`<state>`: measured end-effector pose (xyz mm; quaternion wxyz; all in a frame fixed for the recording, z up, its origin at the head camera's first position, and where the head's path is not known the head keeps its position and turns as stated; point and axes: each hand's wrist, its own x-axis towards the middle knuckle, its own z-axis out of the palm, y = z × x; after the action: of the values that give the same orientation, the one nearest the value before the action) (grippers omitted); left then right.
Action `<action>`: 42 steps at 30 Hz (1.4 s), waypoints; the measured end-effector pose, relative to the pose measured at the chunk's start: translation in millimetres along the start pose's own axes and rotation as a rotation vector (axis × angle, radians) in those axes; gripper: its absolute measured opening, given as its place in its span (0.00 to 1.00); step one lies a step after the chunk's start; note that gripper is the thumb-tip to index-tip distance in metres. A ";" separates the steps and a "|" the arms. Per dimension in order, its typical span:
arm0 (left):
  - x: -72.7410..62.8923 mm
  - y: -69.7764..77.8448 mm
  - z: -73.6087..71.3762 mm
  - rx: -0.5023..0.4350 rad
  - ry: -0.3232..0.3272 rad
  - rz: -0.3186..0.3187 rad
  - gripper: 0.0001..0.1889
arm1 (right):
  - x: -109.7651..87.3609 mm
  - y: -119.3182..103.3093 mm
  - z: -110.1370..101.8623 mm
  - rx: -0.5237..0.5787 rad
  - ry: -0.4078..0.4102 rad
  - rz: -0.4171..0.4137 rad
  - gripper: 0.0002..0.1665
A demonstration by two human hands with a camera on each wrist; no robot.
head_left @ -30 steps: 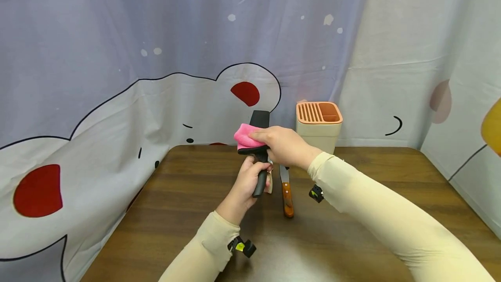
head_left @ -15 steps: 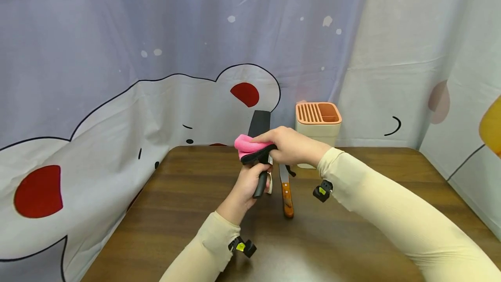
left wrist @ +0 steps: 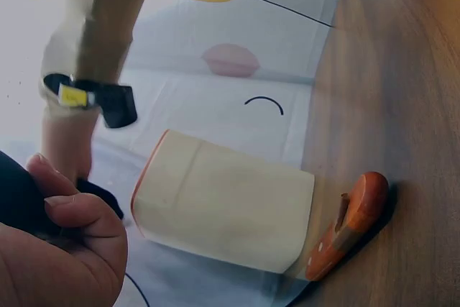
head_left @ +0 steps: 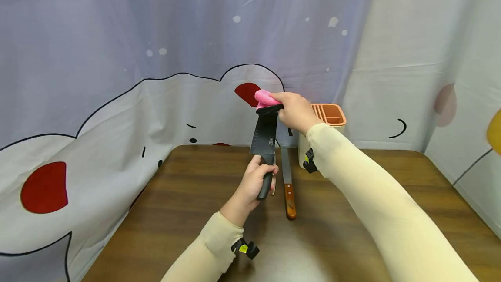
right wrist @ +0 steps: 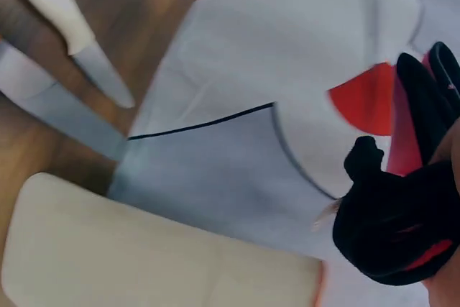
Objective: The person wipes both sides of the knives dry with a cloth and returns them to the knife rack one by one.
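In the head view my left hand (head_left: 250, 182) grips the black handle of a broad black kitchen knife (head_left: 263, 139), its blade pointing up and away. My right hand (head_left: 296, 110) pinches a folded pink and black cloth (head_left: 264, 98) around the far end of that blade, covering the tip. The black side of the cloth fills the right edge of the right wrist view, with pink showing between folds. Curled fingers (left wrist: 86, 213) of the left hand appear in the left wrist view; the knife there is mostly cut off.
A second knife with an orange-brown wooden handle (head_left: 289, 201) lies on the wooden table (head_left: 195, 186), right of the left hand. Beside it lies a white-handled knife (right wrist: 54, 1). A cream knife holder (left wrist: 223, 199) with an orange top stands behind. A printed curtain (head_left: 188, 21) hangs behind the table.
The right hand and cloth first slid slightly down toward the handle, then up along the blade to its far end, baring the lower blade. The left hand keeps its grip.
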<state>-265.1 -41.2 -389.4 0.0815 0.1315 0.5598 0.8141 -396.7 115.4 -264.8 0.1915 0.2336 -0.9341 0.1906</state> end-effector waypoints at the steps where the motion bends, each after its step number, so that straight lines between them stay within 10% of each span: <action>1: 0.1 0.4 1.0 0.000 0.000 0.002 0.10 | 1.4 2.2 4.1 -0.011 -0.002 0.009 0.40; 15: -2.1 4.7 1.8 -0.021 -0.033 -0.011 0.10 | -10.8 1.9 32.3 -0.159 -0.130 -0.129 0.45; 30: 2.9 -0.1 -4.5 -0.036 -0.038 -0.029 0.10 | -74.3 -31.2 22.1 -0.221 -0.167 -0.419 0.40; 42: 2.0 -6.1 -4.4 0.006 -0.038 -0.074 0.04 | -91.4 -30.3 2.5 0.003 -0.263 -0.439 0.37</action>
<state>-268.4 -42.4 -396.4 0.1216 0.1265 0.5652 0.8061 -307.2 122.7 -299.7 0.1047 0.4538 -0.8776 0.1138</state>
